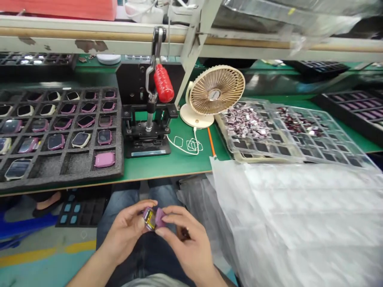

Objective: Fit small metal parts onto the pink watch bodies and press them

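Above my lap, my left hand [128, 227] is closed around a purple smartwatch case [149, 218], whose yellow inside faces right. My right hand [185, 235] pinches a purple back cover [160, 217] close beside the case, partly behind my fingers. Whether the two pieces touch at an edge I cannot tell. On the bench to the left lies a grey foam tray [119, 167] with several purple and cream watches in its compartments. A purple watch piece [104, 159] lies face down in its near right corner.
A hand press [146, 131] with a red handle [164, 83] stands mid-bench. Right of it are a small fan [217, 91], an orange stick [212, 141] and clear plastic trays [287, 153] with small parts. White sheeting [299, 215] hangs over the bench edge at right.
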A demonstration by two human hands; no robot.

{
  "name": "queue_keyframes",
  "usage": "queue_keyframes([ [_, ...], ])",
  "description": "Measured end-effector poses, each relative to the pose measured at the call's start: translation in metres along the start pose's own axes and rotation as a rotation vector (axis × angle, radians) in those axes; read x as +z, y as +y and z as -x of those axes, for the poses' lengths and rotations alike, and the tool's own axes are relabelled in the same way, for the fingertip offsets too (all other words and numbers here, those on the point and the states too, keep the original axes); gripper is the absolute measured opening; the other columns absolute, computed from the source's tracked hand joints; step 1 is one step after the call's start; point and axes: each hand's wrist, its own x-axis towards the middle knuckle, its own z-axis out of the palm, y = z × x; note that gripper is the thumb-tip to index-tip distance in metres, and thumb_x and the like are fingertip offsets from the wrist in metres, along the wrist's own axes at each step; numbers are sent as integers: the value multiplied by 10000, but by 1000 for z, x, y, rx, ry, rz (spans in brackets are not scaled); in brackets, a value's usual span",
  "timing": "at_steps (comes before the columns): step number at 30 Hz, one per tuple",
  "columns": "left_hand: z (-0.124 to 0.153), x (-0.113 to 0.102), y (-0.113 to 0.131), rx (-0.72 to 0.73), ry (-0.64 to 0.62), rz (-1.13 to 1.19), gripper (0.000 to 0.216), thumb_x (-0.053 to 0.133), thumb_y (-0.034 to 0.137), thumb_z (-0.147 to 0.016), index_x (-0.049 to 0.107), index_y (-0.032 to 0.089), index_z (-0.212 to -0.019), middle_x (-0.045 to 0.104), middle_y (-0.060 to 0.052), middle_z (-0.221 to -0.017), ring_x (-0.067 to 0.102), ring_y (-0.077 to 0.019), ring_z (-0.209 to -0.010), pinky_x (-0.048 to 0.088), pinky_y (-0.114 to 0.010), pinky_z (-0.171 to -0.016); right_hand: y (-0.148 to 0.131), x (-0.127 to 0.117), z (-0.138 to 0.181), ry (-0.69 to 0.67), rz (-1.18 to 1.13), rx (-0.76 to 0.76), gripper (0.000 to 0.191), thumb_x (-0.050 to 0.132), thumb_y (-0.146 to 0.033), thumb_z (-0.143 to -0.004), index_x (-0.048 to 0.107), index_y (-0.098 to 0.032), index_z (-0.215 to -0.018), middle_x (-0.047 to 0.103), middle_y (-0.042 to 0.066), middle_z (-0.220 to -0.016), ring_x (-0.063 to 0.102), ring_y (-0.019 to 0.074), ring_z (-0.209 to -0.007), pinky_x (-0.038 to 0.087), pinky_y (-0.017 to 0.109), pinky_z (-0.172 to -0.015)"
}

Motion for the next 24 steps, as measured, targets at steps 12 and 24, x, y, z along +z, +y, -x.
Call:
queue_keyframes([
  [12,-3,3,-6,102,28,-166,366,871,303,-836,826,249,-1195,654,-161,-1446,643,-341,-1316,536,-389,-1085,7,5,-4,-33,150,-326,196,823,-233,-924,815,-287,-1112,774,69,-1144,785,194,-973,659,279,-860],
  [24,-5,10,-8,141,76,-156,376,886,309,-815,832,234,-1180,658,-160,-1466,654,-381,-1311,527,-476,-1127,29,7,1,-36,421,-555,406,702,-110,-975,722,-303,-1332,706,110,-1388,787,198,-1027,653,273,-760],
])
